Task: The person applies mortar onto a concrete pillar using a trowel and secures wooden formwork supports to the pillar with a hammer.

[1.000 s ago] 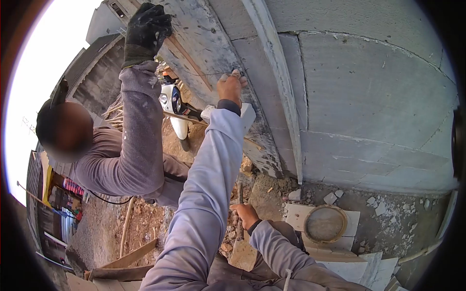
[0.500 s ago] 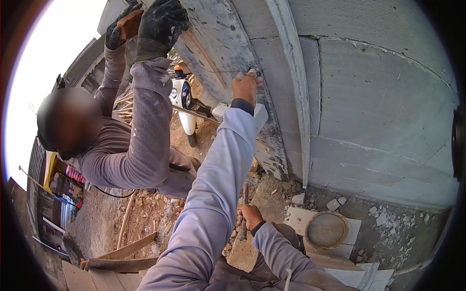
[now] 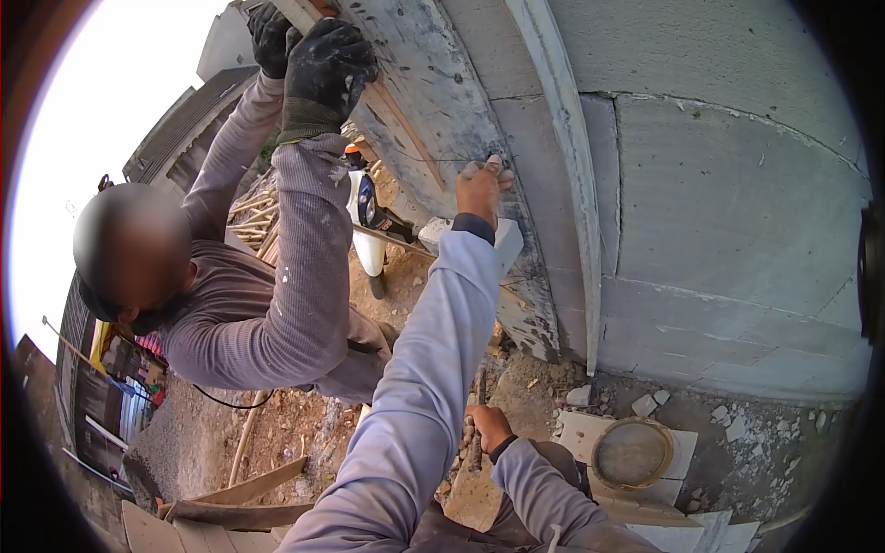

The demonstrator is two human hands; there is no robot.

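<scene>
While the grey board (image 3: 424, 83) is touched near its right edge by the half-curled left hand (image 3: 484, 191), with anything pinched there impossible to tell, a rod-like tool (image 3: 476, 454) is gripped below the board's lower end by the right hand (image 3: 490, 427), fingers wrapped round.

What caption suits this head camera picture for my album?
Left hand at a weathered board, right hand gripping a rod, beside a gloved co-worker.

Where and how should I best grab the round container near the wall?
Probably the rim of the round container, at opposite sides, coming from above: its circular face is turned up, the edge looks unobstructed, and no handle shows.
</scene>
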